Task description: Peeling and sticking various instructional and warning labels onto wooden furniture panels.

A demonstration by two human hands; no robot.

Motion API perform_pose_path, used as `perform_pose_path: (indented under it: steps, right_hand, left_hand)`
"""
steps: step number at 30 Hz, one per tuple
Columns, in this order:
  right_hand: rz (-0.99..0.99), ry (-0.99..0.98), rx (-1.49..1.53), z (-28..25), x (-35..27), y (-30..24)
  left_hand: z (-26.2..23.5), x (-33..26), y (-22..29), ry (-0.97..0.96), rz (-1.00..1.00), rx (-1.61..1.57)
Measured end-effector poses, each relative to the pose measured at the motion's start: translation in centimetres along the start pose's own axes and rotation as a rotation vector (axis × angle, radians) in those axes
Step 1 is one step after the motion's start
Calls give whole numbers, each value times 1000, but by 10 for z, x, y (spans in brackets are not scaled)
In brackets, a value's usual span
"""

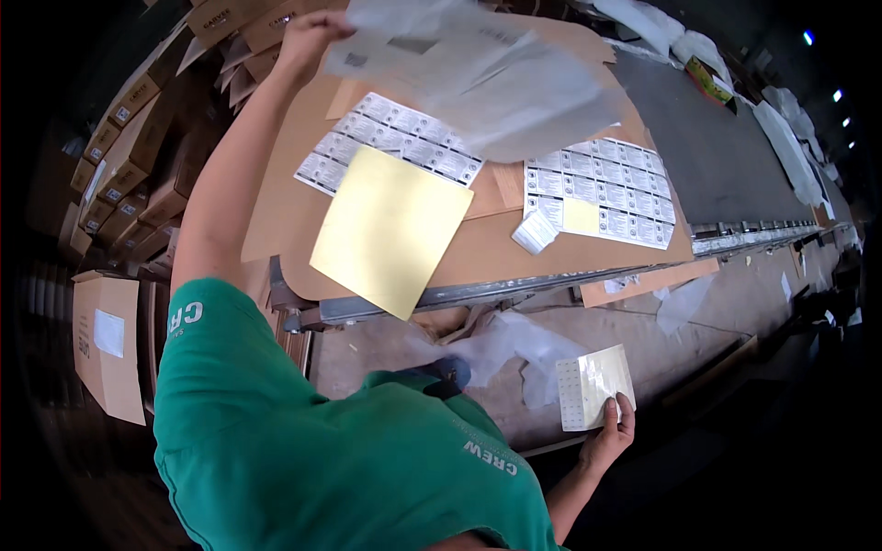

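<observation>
Your table (560,253) is a brown board surface on a metal edge. Lying on it: a yellow backing sheet (390,230) overhanging the near edge, two sheets of printed labels (395,138) (602,188), and a small white slip (535,231) just beside the right one. A dark grey mat (707,151) covers the right stretch.

This looks like a packing warehouse, because stacks of brown cardboard boxes (129,138) stand at the left, label sheets (597,188) lie on a long worktable (496,243), and a dark conveyor belt (707,147) runs beside it.
</observation>
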State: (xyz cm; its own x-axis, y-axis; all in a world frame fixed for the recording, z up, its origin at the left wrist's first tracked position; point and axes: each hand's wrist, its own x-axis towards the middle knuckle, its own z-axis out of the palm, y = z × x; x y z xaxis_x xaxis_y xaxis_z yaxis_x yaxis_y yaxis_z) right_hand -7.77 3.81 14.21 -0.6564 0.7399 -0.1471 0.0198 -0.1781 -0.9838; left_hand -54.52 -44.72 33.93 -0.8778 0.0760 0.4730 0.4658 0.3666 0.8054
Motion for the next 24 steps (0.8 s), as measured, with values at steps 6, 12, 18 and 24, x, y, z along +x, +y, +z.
perform_pose_path:
  steps: [6, 12, 18, 24]
  right_hand:
    - [15, 27, -30, -3, 58, -22]
    - [20, -166, -24, 37, 147, -56]
    - [-17, -322, -63, 74, 219, -69]
    - [22, -506, -58, 104, 307, -69]
  left_hand:
    - [-1, -122, -68, 58, -243, -107]
    - [-30, -197, -109, 195, -360, -82]
    - [-26, -229, -92, 154, -468, 851]
    - [113, -221, -49, 351, 1, 874]
